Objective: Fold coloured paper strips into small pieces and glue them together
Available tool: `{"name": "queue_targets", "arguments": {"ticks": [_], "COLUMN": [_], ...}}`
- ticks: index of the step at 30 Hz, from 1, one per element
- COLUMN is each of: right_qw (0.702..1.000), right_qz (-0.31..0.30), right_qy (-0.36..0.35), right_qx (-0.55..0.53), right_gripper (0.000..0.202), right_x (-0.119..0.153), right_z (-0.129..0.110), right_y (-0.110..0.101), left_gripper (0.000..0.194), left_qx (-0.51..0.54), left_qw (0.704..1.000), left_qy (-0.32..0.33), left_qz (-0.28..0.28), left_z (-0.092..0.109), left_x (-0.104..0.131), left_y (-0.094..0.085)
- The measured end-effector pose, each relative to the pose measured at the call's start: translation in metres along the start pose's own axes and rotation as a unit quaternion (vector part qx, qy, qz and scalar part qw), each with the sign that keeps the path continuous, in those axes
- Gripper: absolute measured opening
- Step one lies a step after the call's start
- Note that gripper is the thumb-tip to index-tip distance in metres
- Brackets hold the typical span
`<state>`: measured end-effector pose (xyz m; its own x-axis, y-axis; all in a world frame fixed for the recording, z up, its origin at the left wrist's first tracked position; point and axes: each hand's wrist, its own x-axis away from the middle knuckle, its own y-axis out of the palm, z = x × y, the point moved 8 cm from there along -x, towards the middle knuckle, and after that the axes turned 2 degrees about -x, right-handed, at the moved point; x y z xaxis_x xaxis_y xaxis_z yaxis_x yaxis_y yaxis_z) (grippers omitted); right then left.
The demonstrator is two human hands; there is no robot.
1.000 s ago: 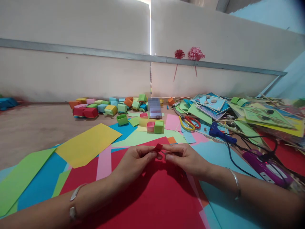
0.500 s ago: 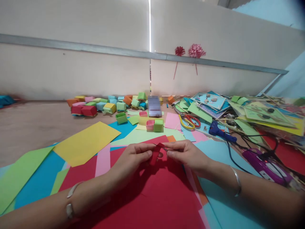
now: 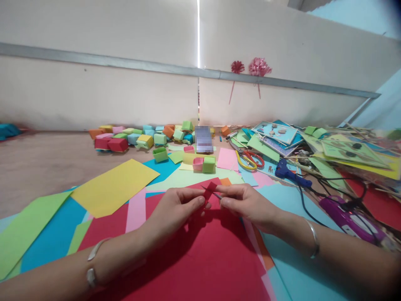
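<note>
While my left hand pinches a small, flat strip of red paper between thumb and forefinger, my right hand grips a thin, dark, pointed tool in its closed fingertips. Held between the two hands, above a large red paper sheet that spreads toward six o'clock, the strip has its long axis running roughly from one o'clock to seven, its free end toward one. The tool lies across it, its long axis running from four o'clock to ten, the fine tip pointing at ten, past the strip's edge; I cannot tell whether the two touch.

At twelve o'clock from the hands, I see a small open pink paper box beside a lime-green paper box. A yellow paper sheet lies toward nine. Scissors with yellow and red looped handles rest toward two, a blue glue gun between two and three, and a purple plastic device with a cord just past three.
</note>
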<state>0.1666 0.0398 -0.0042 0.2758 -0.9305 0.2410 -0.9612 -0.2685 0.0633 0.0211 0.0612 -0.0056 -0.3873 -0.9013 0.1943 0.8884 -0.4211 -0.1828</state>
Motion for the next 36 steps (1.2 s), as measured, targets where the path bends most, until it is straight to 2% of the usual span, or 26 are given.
{"name": "queue_targets", "arguments": {"ticks": [6, 11, 16, 26, 31, 36], "right_qw": [1.000, 1.000, 1.000, 1.000, 1.000, 1.000], "right_qz": [-0.012, -0.019, -0.013, -0.025, -0.017, -0.019], "right_qy": [-0.003, -0.014, -0.010, 0.008, 0.013, 0.010], "right_qx": [0.006, 0.001, 0.001, -0.003, 0.000, -0.015], "right_gripper": [0.019, 0.014, 0.017, 0.023, 0.033, 0.021], "right_x": [0.0015, 0.0016, 0.0014, 0.0031, 0.0048, 0.0045], "right_z": [-0.0035, -0.0045, -0.0030, -0.0039, -0.0049, -0.0054], "right_y": [0.0025, 0.0030, 0.0018, 0.0066, 0.0063, 0.0081], "left_gripper": [0.032, 0.033, 0.032, 0.034, 0.033, 0.035], "left_qx": [-0.038, -0.057, -0.068, -0.064, -0.074, -0.084], "left_qw": [0.999, 0.998, 0.997, 0.998, 0.997, 0.996], "left_qy": [0.004, 0.008, 0.018, 0.013, 0.013, 0.011], "left_qz": [0.006, 0.005, 0.020, 0.013, 0.021, 0.020], "left_z": [0.0005, 0.0018, 0.0057, 0.0072, 0.0082, 0.0085], "left_x": [0.0012, 0.0022, 0.0023, 0.0027, 0.0027, 0.0019], "left_y": [-0.0015, -0.0013, -0.0030, -0.0018, -0.0034, -0.0028]}}
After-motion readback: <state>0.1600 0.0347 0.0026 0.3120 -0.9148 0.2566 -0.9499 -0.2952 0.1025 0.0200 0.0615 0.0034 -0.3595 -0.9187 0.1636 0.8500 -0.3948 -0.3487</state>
